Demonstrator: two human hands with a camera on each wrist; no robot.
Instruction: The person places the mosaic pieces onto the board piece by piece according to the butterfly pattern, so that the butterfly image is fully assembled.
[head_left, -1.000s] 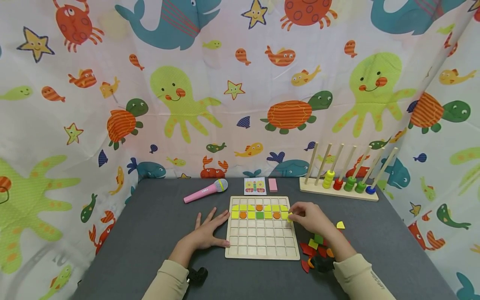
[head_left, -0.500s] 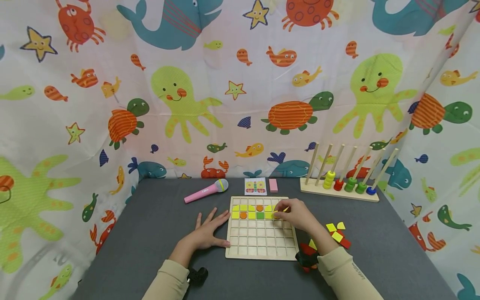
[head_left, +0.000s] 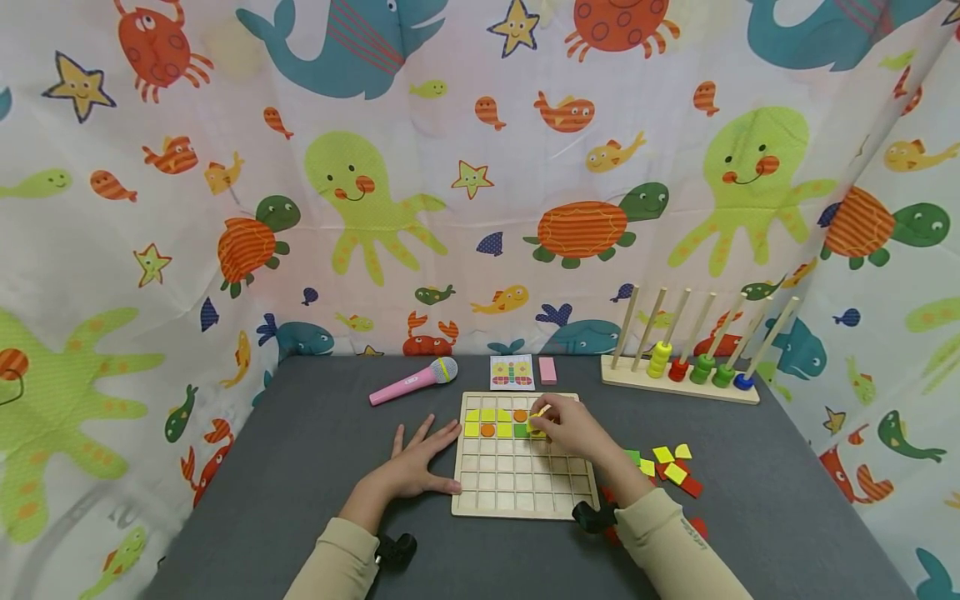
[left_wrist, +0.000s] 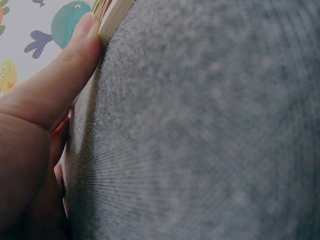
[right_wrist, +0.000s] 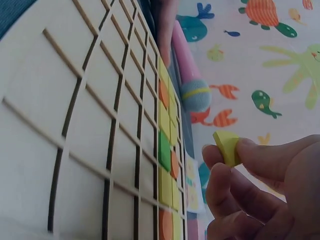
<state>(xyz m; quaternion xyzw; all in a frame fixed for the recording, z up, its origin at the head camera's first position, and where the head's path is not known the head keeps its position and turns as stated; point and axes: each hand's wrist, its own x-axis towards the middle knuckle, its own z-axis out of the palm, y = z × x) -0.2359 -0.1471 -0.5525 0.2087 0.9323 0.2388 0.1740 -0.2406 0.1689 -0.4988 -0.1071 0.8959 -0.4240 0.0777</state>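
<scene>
A wooden grid board (head_left: 495, 482) lies on the dark table, its upper rows partly filled with yellow tiles (head_left: 472, 429), orange discs (head_left: 487, 430) and a green square (right_wrist: 164, 150). Over the filled rows, my right hand (head_left: 570, 429) pinches a small yellow piece (right_wrist: 227, 147) between thumb and fingertips. In the right wrist view this piece is raised off the board; its full outline is partly hidden by the fingers. My left hand (head_left: 412, 467) rests at the board's left side with fingers spread, the thumb (left_wrist: 75, 55) against the board's edge.
Loose yellow, red and green pieces (head_left: 675, 473) lie right of the board, some hidden by the right forearm. Behind it are a butterfly pattern card (head_left: 512, 372), a pink block (head_left: 547, 370) and a pink microphone (head_left: 412, 383). A pegged bead rack (head_left: 678, 385) stands back right.
From the board's right edge, my right hand has moved left over the filled rows, pinching a yellow piece. My left hand stays in place.
</scene>
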